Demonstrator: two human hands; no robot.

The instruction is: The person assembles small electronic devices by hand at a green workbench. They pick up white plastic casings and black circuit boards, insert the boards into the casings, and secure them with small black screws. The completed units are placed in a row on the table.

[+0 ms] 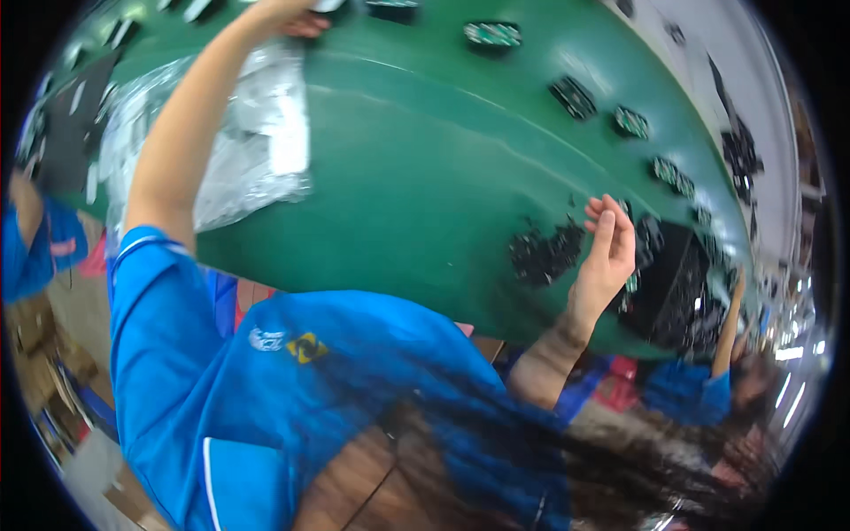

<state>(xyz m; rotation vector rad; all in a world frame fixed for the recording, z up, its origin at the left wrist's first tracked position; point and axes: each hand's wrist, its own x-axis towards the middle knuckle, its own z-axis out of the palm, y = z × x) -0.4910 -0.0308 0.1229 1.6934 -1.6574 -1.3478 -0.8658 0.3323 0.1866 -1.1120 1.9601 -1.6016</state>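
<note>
My left hand point(297, 18) reaches far out to the top edge of the head view, where it is partly cut off. Its visible fingers are bent beside a small pale piece point(328, 4); whether they grip it is unclear. Below that arm lies a clear plastic bag point(266, 133) on the green work surface point(398, 177). On the right, my right hand point(609, 243) is raised above the surface, fingers loosely curled and thumb apart, with nothing visible in it. Just left of it is a loose pile of small black parts point(542, 252).
Several green-and-black assemblies point(492, 34) stand in a curved row along the far side. A black box point(668, 283) with dark parts sits right of my right hand. A dark mat point(78, 124) lies far left. Co-workers in blue sleeves point(686, 389) are at both sides.
</note>
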